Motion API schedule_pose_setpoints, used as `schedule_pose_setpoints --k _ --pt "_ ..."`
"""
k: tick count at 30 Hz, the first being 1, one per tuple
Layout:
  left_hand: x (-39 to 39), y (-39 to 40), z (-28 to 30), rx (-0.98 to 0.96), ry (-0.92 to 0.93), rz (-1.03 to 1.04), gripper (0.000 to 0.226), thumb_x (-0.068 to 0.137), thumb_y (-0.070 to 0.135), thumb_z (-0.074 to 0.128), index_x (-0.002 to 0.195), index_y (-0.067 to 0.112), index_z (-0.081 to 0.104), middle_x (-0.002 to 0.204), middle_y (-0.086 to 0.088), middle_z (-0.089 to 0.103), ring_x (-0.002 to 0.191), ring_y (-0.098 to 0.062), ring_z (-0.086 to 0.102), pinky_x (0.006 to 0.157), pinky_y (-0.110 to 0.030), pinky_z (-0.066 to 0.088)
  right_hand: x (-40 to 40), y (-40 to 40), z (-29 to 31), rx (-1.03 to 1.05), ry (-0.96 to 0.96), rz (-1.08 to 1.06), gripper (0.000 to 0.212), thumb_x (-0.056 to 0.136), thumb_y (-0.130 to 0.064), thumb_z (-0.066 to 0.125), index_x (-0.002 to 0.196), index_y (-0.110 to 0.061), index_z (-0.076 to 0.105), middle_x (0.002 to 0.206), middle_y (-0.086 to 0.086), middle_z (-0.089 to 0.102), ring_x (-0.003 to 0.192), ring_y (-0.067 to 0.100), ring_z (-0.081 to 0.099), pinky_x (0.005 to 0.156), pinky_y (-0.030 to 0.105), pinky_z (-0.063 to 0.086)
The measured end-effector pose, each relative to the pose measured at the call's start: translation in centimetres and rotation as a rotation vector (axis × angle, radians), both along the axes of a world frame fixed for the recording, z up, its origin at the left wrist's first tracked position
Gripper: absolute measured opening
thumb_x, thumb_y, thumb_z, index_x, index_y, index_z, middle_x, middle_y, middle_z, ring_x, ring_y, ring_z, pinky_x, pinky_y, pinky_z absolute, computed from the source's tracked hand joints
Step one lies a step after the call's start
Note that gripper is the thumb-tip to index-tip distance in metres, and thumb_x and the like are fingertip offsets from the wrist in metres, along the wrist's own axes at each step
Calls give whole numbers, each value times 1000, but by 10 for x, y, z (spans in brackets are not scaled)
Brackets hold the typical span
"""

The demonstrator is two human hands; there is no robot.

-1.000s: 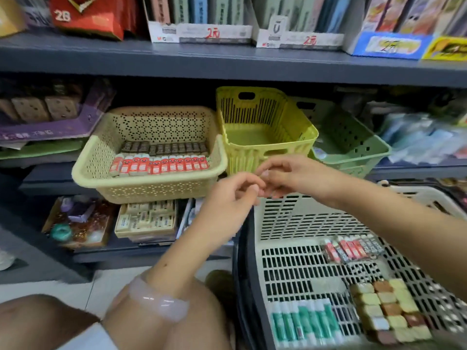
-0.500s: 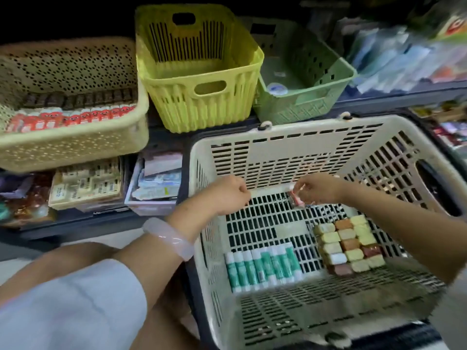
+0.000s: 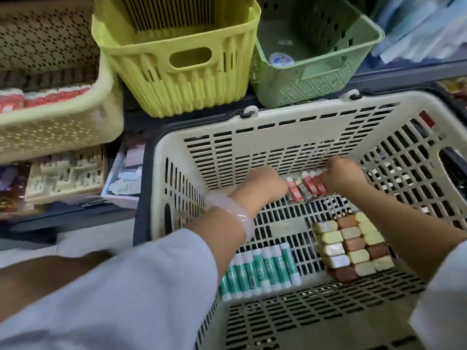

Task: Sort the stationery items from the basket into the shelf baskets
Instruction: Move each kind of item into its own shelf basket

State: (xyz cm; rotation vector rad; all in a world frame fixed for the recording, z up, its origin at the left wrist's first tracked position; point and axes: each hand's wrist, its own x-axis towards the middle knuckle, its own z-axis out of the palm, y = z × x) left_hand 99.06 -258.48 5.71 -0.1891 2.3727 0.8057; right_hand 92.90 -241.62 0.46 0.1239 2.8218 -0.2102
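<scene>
A cream shopping basket (image 3: 278, 122) stands below the shelf. On its floor lie a row of red and dark lead tubes (image 3: 307, 186), green-and-white glue sticks (image 3: 260, 271) and a block of yellow and brown erasers (image 3: 353, 246). My left hand (image 3: 262, 184) grips the left end of the tube row, its fingers curled under and mostly hidden. My right hand (image 3: 341, 175) curls over the right end of the same row. On the shelf stand a cream perforated basket (image 3: 50, 130) holding similar red tubes (image 3: 38, 97), a yellow basket (image 3: 182, 79) and a green basket (image 3: 316, 72).
A white round item (image 3: 280, 59) lies in the green basket. Boxed stock (image 3: 65, 173) sits on the lower shelf at left, under the cream basket. Blue packets (image 3: 424, 26) fill the shelf at upper right. The shopping basket's dark handle (image 3: 454, 168) lies along its right side.
My view has tipped down from the shelf into the shopping basket. Both hands have dropped from in front of the yellow basket onto the row of lead tubes.
</scene>
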Motion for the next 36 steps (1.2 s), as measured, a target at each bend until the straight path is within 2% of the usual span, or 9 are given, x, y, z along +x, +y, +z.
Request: schedule_pose_setpoints --k 3,6,9,12,18,26,31,34,36 --pt "6 12 -35 290 -128 315 18 93 22 44 101 10 54 73 -1 47 65 -14 46 63 -25 46 3 6 -15 49 -47 -47 46 93 -22 46 134 -5 35 142 20 28 131 40 26 102 51 33" --pt "0 4 -53 415 -191 604 29 94 17 42 120 6 48 94 -6 56 88 -20 56 88 -35 50 2 2 -25 -5 -25 -121 51 92 -22 47 136 -3 27 146 23 19 134 41 17 106 51 24" --pt "-7 -6 -60 458 -166 778 27 95 15 43 119 4 49 106 -12 60 97 -24 60 88 -36 50 2 -2 -29 -24 -3 -157 54 90 -21 50 134 0 27 143 26 21 134 39 15 105 46 24" --pt "-5 -10 -66 449 -179 819 15 94 14 43 101 4 52 112 -14 60 96 -24 59 90 -35 49 7 0 -33 -59 32 -190 51 90 -19 49 133 -2 28 141 27 23 133 38 14 104 47 24" --pt "-3 -12 -69 435 -174 826 32 95 15 41 124 2 48 111 -11 60 97 -23 60 70 -29 49 8 -1 -42 45 -36 -154 50 93 -29 40 134 -4 26 141 24 27 133 40 19 103 53 26" --pt "5 -14 -69 431 -188 799 38 95 15 38 131 3 41 101 -10 55 101 -26 58 92 -37 50 1 -1 -32 -112 -131 -243 50 89 -38 51 130 -12 39 136 25 34 127 41 29 103 44 30" --pt "12 -21 -74 408 -214 783 19 93 29 49 94 12 57 80 -2 62 69 -12 60 61 -23 50 25 -32 -34 -394 -277 -175 48 88 -35 52 132 -23 38 136 15 31 120 37 42 98 50 42" --pt "18 -30 -80 377 -211 814 21 86 30 60 98 14 54 95 -6 66 88 -19 64 82 -34 53 32 -51 -35 -513 -297 -197 46 89 -30 52 132 -22 38 134 14 30 119 36 44 95 48 46" --pt "21 -33 -81 391 -214 856 45 80 28 68 117 11 49 110 -10 63 102 -25 60 92 -40 49 33 -54 -34 -598 -314 -239 45 89 -27 52 132 -22 38 133 13 31 112 34 50 89 45 51"
